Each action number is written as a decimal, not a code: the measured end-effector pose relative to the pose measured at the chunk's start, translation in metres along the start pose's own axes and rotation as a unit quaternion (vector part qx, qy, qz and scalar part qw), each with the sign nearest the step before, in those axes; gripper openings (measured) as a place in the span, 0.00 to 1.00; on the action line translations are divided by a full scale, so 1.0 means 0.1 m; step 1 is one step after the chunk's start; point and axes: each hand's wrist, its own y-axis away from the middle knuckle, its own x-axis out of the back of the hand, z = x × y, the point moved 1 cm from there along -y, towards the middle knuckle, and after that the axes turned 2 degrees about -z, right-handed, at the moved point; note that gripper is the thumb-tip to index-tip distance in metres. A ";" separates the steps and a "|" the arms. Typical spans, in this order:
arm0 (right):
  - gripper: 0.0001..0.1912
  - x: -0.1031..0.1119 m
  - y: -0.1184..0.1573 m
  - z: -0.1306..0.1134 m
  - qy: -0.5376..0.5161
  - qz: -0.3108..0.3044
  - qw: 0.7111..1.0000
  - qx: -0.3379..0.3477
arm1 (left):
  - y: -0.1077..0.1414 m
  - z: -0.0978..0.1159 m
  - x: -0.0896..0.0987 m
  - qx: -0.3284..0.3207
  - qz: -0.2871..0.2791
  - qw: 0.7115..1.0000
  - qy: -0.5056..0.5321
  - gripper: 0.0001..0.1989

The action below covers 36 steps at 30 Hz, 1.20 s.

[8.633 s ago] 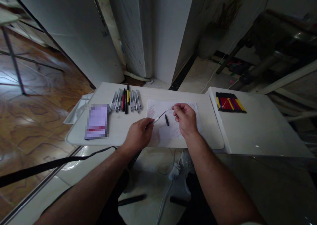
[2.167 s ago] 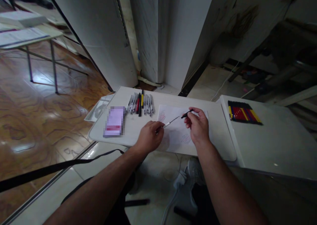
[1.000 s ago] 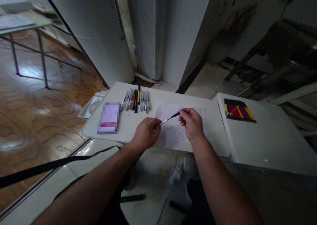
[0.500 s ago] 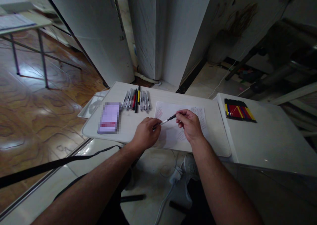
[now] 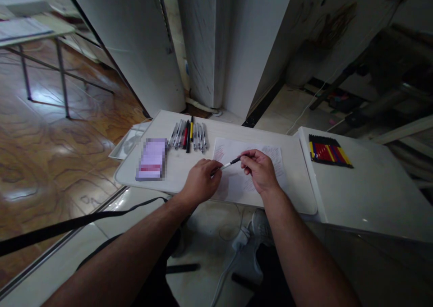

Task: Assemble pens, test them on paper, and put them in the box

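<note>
A pen [image 5: 227, 165] with a white barrel and a dark end stretches between my two hands above the paper. My left hand [image 5: 202, 179] is closed around its left end. The fingertips of my right hand [image 5: 259, 168] pinch the dark end on the right, which partly hides it. Beneath them lies a white sheet of paper [image 5: 248, 144] with scribbled marks near its left and right sides. To the left of the sheet, a row of pens [image 5: 187, 135] lies side by side, several clear, others black, red and yellow.
A blurred-out phone-like object [image 5: 151, 159] lies on the left part of the white table [image 5: 176, 171]. On the adjoining white surface [image 5: 358, 190] at right is a pack of coloured pens [image 5: 329, 151]. A cable with a white plug block [image 5: 241, 239] runs across the floor below.
Both hands keep the same hold on the pen, with hardly any movement between them. The view has shifted slightly, so the table and its things appear a little further right.
</note>
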 end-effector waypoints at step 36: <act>0.13 -0.01 0.01 0.07 0.084 0.005 0.996 0.013 | 0.00 -0.01 0.01 0.021 0.018 1.000 0.005 0.03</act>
